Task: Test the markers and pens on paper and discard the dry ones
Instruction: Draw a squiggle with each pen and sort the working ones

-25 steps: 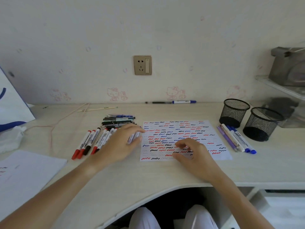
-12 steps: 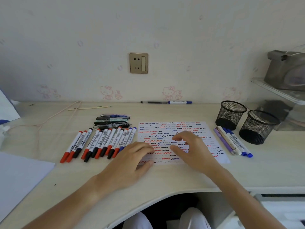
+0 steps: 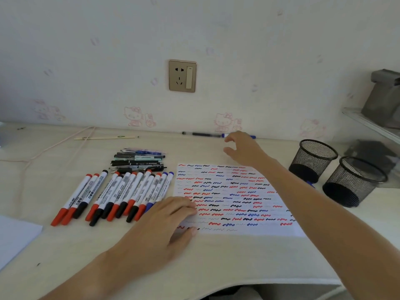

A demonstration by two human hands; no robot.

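A white paper point(image 3: 270, 230) covered in red, black and blue squiggles lies at mid-desk. My left hand point(image 3: 166, 226) rests flat on its lower left corner, holding nothing. My right hand point(image 3: 243, 148) reaches to the back of the desk, fingers loosely spread, just over a blue-capped marker point(image 3: 225, 135) lying along the wall beside a black pen point(image 3: 201, 134). A row of several red, black and blue markers point(image 3: 121, 193) lies left of the paper. A stack of thin pens point(image 3: 138, 160) sits behind that row.
Two black mesh pen cups point(image 3: 311, 161) point(image 3: 352, 182) stand at the right, with a blue marker tip partly hidden behind my right forearm. A pink cable point(image 3: 54, 146) and a wooden stick point(image 3: 104, 137) lie back left. White sheet point(image 3: 15, 237) at the left edge.
My right hand lifted off the paper and reached back toward the marker by the wall. My left hand left the marker row and settled on the paper's lower left corner.
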